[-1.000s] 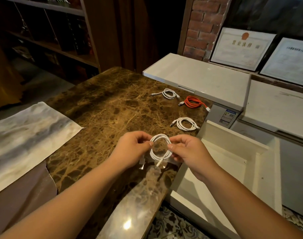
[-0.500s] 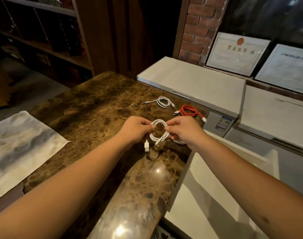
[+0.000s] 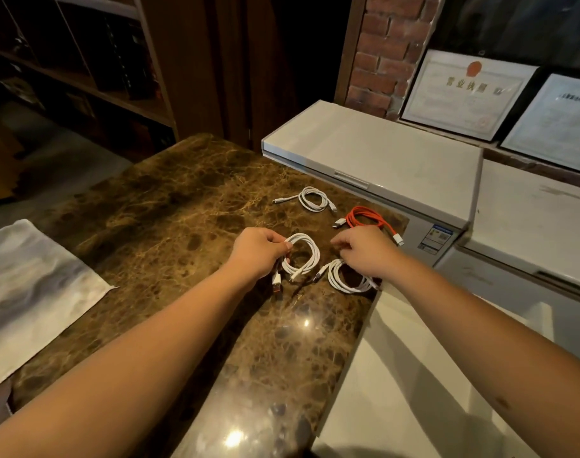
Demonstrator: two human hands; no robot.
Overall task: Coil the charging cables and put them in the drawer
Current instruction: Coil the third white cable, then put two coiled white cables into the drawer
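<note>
A coiled white cable [image 3: 304, 256] lies low over the brown marble table [image 3: 169, 226]. My left hand [image 3: 260, 251] pinches its left side, and its USB plug [image 3: 276, 287] hangs below my wrist. My right hand [image 3: 364, 252] is off that coil, fingers loosely curled and holding nothing. It hovers just above a second white coil [image 3: 345, 280] at the table's right edge. Farther back lie a third white coil [image 3: 314, 200] and an orange coiled cable [image 3: 364, 220]. The open white drawer [image 3: 414, 375] sits below the table's right edge, under my right forearm.
White chest freezers [image 3: 381, 157] stand behind and to the right of the table. Framed certificates [image 3: 463, 94] lean against the brick wall. A grey painted cloth [image 3: 27, 292] covers the table's left end. Dark wooden shelves [image 3: 84, 77] fill the back left.
My right hand has let go of the white coil and moved right, over the second coil. My left hand still holds the coil, now lower and nearer the tabletop.
</note>
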